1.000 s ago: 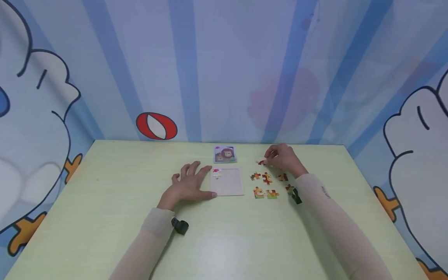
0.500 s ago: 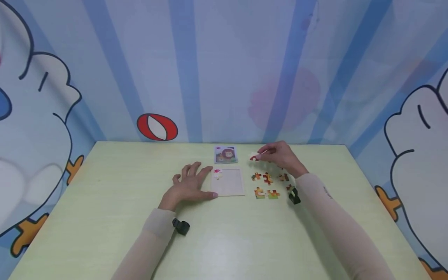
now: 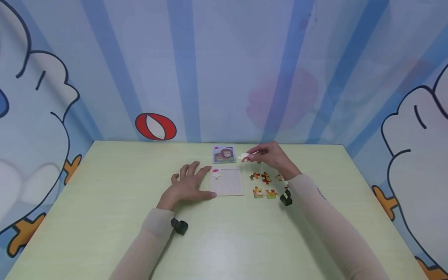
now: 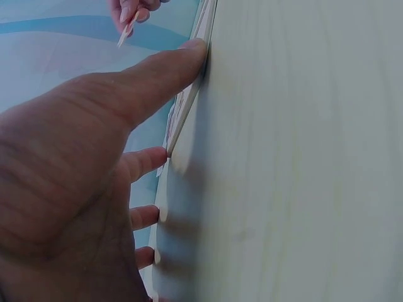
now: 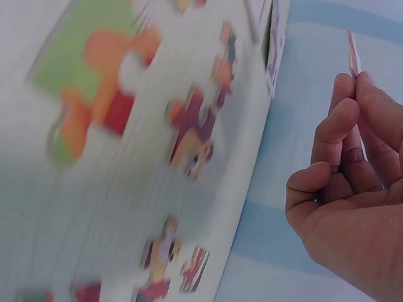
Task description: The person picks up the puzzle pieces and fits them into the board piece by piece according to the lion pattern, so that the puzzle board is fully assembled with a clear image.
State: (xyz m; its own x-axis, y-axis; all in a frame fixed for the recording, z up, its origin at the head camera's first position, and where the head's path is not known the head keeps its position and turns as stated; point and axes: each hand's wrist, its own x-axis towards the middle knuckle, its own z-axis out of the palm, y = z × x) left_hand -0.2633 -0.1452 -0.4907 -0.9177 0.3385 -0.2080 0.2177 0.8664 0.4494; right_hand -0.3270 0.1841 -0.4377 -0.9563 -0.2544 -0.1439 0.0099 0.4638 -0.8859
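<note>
My right hand [image 3: 271, 157] pinches a jigsaw piece [image 3: 244, 157], pale with a red-brown patch, between thumb and fingertips. In the right wrist view that jigsaw piece [image 5: 353, 53] is seen edge-on, off the table. With fingers spread, my left hand [image 3: 189, 188] rests beside the square puzzle tray [image 3: 227, 184]; its thumb and index fingertip touch the tray's left edge. One placed piece [image 3: 216, 173], white with a pink mark, sits in the tray's upper left corner. Several loose pieces [image 3: 266, 178] lie right of the tray, some partly hidden by my right wrist.
A lion picture card [image 3: 224, 154] lies just behind the tray. The pale table [image 3: 115, 186] ends at a printed curtain [image 3: 224, 77] behind it. A black wrist camera [image 3: 180, 226] is strapped to my left wrist, another [image 3: 286, 197] to my right.
My right hand has lifted the jigsaw piece from the back of the loose pieces and carried it left, toward the lion card. My left hand has stayed at the tray.
</note>
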